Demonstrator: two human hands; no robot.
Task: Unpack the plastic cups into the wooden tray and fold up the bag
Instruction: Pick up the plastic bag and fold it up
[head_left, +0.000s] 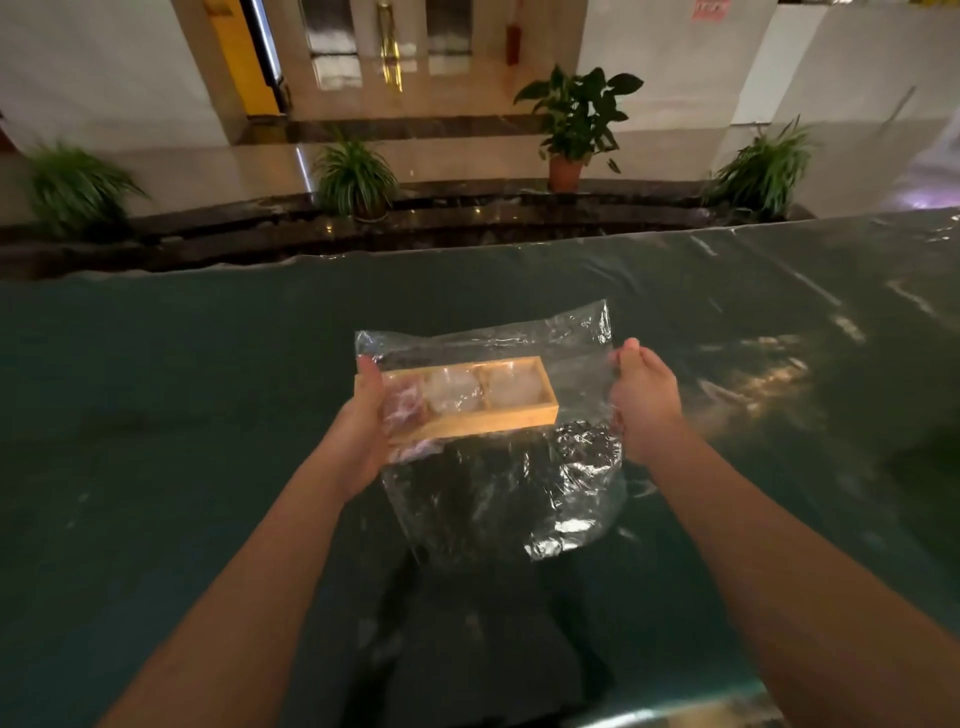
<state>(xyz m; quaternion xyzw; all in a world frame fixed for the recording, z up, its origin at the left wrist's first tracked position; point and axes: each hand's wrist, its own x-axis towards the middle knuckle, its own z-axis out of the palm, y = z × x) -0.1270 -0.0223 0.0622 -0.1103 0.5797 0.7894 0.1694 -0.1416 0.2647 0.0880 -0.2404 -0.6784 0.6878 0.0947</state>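
- Both hands, left (363, 410) and right (641, 395), pinch a clear bag (498, 483) taut above the tray (498, 418).
- Cups (454, 389) sit inside.
- Risk: dragging film could topple them.

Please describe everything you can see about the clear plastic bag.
The clear plastic bag is thin, glossy and crinkled, with bright glints on its creases. It is held spread out above the dark green table, hanging down toward the person. The left hand grips its left edge and the right hand pinches its right edge. It looks empty. The wooden tray and two plastic cups show through it.
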